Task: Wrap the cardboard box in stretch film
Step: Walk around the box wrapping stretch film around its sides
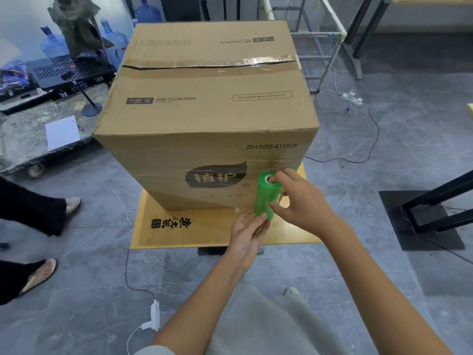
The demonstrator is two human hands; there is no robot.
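A large brown cardboard box (207, 111) with a taped top seam stands on a low wooden table (158, 234). Clear stretch film covers the middle band of its near face. A green roll of stretch film (265, 196) stands upright against the box's lower right corner. My right hand (299, 198) grips the roll from the right, one finger in its top core hole. Beneath the roll's bottom end, my left hand (247, 231) cups and supports it.
Another person's legs and sandalled feet (38, 275) stand at the left. A flat trolley (33, 139) with paper sits at the back left, near water bottles (53, 42). A wire rack (317, 44) stands behind. Cables and a power strip (353, 98) lie on the grey floor.
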